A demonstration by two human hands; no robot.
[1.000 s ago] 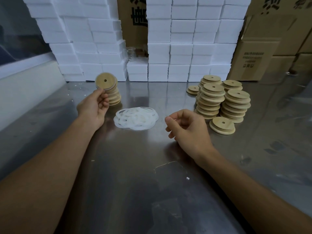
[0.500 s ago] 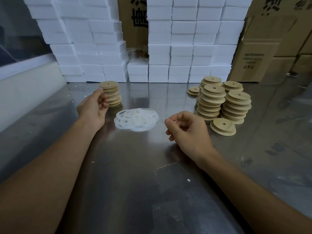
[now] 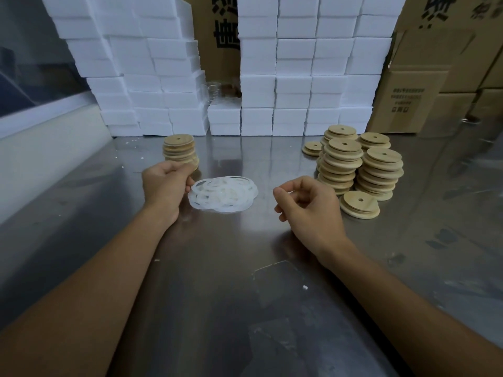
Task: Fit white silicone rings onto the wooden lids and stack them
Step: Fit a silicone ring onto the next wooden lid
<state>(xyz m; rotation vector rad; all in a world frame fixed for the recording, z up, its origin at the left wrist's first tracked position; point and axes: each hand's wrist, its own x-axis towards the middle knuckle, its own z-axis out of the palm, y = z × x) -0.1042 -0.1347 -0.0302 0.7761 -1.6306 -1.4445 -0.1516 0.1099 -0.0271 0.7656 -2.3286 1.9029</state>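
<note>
A short stack of wooden lids (image 3: 180, 152) stands at the left on the steel table (image 3: 217, 281). My left hand (image 3: 166, 186) sits just in front of it with fingers loosely curled, and its fingertips touch the left edge of a flat pile of white silicone rings (image 3: 224, 195). I see nothing held in that hand. My right hand (image 3: 307, 205) rests on the table right of the rings, loosely curled and empty. Several taller stacks of lids (image 3: 359, 167) stand at the right, with a low stack of lids (image 3: 359, 204) in front of them, close to my right hand.
White foam boxes (image 3: 272, 77) are piled in a wall along the table's back edge. Brown cardboard cartons (image 3: 424, 85) stand at the back right. A pale wall ledge (image 3: 40, 148) runs along the left side. Small white crumbs (image 3: 304, 287) lie on the near table.
My left hand set a wooden lid on top of the left stack, let go, then dropped down and right to the edge of the ring pile. My right hand has barely moved.
</note>
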